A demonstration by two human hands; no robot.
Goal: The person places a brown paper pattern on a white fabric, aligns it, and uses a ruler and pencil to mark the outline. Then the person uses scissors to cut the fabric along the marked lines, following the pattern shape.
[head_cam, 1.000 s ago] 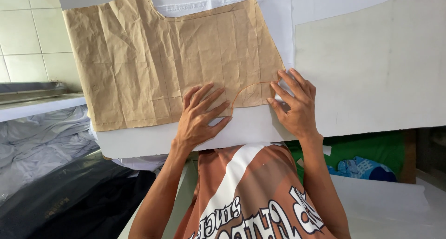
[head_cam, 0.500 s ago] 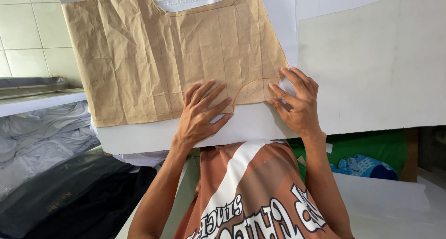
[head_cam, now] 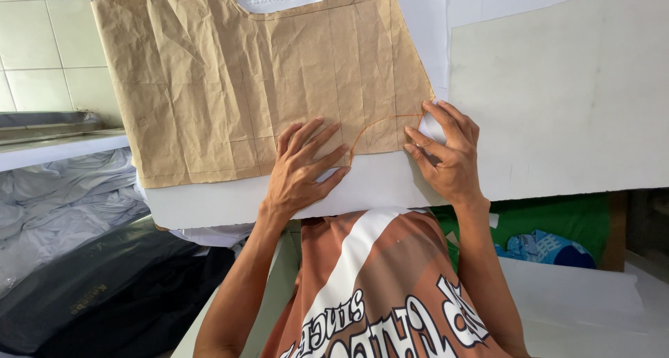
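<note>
I have my left hand (head_cam: 301, 168) lying flat, fingers spread and gripping nothing, with the palm pressing the lower edge of a creased brown paper pattern piece with a scooped neckline cut (head_cam: 258, 86). That pattern lies spread on a white sheet of fabric (head_cam: 230, 201), which shows as a pale band just below my left palm and runs on under my wrist. My right hand (head_cam: 446, 152) sits just to the right of the left one, at the pattern's lower right corner; its fingers are bent and drawn together at the tips, but I cannot tell whether they pinch a marking tool, the paper's edge or nothing, since the fingertips hide it. Between my two hands a thin orange curved line (head_cam: 380, 125) arcs across the brown paper, starting near my left fingertips and ending at my right fingertips. Beyond my right hand, to its right, lies a large off-white flat board (head_cam: 557, 100), touching the white fabric. Below both wrists I see the front of my brown shirt with a white stripe and lettering (head_cam: 376, 288). Well to the left of my left forearm there is a heap of grey and black cloth (head_cam: 70, 260), and to the right of my right forearm, green cloth with a blue bundle (head_cam: 543, 243) beside it.
</note>
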